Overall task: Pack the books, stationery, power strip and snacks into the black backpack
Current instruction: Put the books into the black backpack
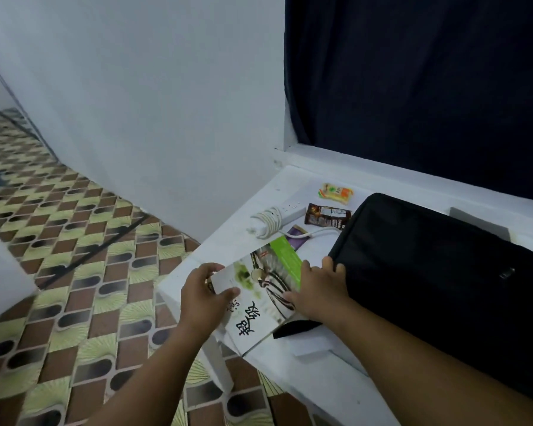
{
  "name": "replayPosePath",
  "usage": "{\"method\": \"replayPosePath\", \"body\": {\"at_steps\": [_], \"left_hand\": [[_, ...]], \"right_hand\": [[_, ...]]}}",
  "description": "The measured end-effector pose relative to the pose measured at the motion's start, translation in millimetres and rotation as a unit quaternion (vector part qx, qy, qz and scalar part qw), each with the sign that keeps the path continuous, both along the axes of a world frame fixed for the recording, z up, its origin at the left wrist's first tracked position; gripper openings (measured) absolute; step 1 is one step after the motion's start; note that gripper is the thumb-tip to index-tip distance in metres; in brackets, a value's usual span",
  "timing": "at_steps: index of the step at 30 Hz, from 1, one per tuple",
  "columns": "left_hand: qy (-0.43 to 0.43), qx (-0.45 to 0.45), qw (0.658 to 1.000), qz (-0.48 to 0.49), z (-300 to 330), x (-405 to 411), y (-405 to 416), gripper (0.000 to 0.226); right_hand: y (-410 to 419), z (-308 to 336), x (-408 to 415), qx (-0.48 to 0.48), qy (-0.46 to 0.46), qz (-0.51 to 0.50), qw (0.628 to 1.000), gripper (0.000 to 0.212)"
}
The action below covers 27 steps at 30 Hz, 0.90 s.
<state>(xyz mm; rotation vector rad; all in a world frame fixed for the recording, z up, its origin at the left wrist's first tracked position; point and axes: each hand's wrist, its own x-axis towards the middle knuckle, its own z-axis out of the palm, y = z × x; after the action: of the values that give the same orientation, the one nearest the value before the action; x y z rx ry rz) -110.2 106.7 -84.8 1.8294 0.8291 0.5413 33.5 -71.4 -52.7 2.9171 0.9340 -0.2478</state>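
Both hands, left hand (204,293) & right hand (316,290), hold book (259,290), seemingly beside backpack (437,272).

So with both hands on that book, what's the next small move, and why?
Probably lift the book clear of the white table and swing it toward the black backpack. The left hand grips its left edge and the right hand its right side, right beside the backpack. Whether the backpack is open cannot be told; if not, open it first.
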Motion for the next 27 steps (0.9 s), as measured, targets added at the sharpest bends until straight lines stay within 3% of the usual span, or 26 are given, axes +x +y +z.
{"method": "replayPosePath", "body": {"at_steps": [6,8,10,12,15,20,24,27], "left_hand": [[-0.149,0.021,0.988,0.027,27.7,-4.8,-15.0,0.042],[-0.192,0.033,0.980,0.028,45.2,-5.0,-15.6,0.039],[-0.220,0.029,0.975,0.009,63.3,-2.3,-15.7,0.041],[-0.227,-0.012,0.974,-0.020,81.5,-0.4,-19.2,0.041],[-0.246,-0.065,0.965,-0.057,106.5,4.2,-28.1,0.045],[-0.341,-0.176,0.920,-0.073,142.3,29.7,-49.4,0.044],[-0.354,-0.224,0.902,-0.106,154.9,61.0,-88.1,0.048],[-0.323,-0.210,0.912,-0.140,155.3,89.2,-127.4,0.044]], "right_hand": [[-6.6,8.5,9.1,0.057,0.070,-0.034,0.995,0.075],[-11.6,15.9,10.7,0.082,0.117,-0.060,0.988,0.064],[-16.5,12.1,16.3,0.170,0.169,-0.093,0.966,0.045],[-24.6,6.9,21.2,0.304,0.242,-0.106,0.915,0.040],[-41.3,17.6,18.1,0.489,0.325,-0.125,0.800,0.033],[-90.8,52.6,18.1,0.629,0.366,-0.150,0.669,0.049],[-149.9,72.0,17.2,0.645,0.396,-0.130,0.641,0.033],[-192.5,77.7,12.2,0.682,0.366,-0.155,0.614,0.025]]}}
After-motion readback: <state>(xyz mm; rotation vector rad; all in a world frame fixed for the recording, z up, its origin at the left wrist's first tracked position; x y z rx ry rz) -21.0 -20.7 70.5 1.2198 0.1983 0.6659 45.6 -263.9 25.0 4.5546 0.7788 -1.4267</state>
